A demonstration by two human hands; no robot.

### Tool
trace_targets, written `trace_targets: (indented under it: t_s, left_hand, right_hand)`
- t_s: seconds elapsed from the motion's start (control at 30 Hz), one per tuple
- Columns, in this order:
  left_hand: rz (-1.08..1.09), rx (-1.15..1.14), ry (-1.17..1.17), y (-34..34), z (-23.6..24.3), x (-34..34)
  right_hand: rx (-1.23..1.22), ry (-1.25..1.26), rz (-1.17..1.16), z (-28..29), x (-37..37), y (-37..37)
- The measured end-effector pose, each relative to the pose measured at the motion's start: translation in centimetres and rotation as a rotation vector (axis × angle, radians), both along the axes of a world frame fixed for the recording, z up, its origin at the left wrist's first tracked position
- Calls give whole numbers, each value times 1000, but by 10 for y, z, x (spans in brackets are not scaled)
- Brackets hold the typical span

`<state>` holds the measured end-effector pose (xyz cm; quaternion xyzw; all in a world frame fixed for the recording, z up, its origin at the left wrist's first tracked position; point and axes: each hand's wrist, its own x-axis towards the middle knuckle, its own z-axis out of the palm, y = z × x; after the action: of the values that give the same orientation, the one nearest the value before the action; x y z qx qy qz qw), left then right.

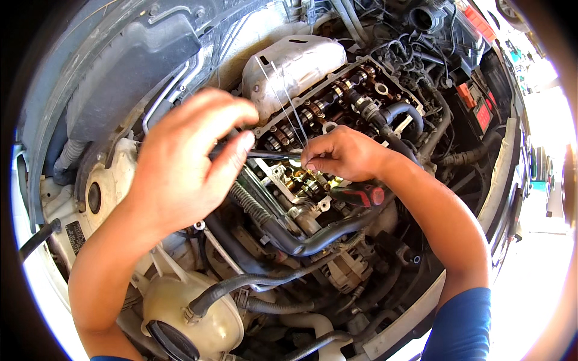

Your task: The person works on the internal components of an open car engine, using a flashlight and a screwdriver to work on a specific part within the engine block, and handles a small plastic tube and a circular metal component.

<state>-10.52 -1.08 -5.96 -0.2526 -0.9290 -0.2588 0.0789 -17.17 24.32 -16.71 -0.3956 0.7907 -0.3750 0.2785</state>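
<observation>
My right hand (343, 153) is over the open engine top, thumb and fingers pinched together. Two thin metal rods (288, 99) rise from its fingertips toward the silver heat shield, drawing closer together at the hand. Smeared by motion, my left hand (192, 153) is raised left of the engine, thumb apart from the curled fingers. A dark, shiny bar (271, 155) runs between the two hands; whether the left one grips it I cannot tell. Below them lie the exposed camshafts (328, 102) and oily valve parts (307, 183). A red and black tool handle (364, 195) rests beneath my right wrist.
The silver heat shield (295, 63) stands behind the engine. Black hoses (307, 243) curve across its near side. A cream coolant tank (205, 319) with a black cap sits at the lower left. The battery (478, 111) is at the far right, near the car's front edge.
</observation>
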Motion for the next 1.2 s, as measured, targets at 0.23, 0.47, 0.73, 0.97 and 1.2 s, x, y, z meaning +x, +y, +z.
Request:
trace_targets:
  t_s: [0.23, 0.47, 0.73, 0.97, 1.2]
  left_hand:
    - [-142, -329, -419, 8, -23, 4]
    - [-83, -302, -629, 27, -19, -15]
    - [-32, 311, -869, 41, 13, 22]
    - [-115, 867, -942, 60, 102, 106]
    - [-52, 1029, -806, 77, 145, 229]
  right_hand:
    - [-60, 12, -71, 22, 5, 15]
    - [-244, 101, -111, 65, 9, 20]
    - [-394, -1, -120, 182, 45, 24]
    - [-554, -60, -134, 292, 121, 47]
    - [-690, 230, -357, 324, 248, 42]
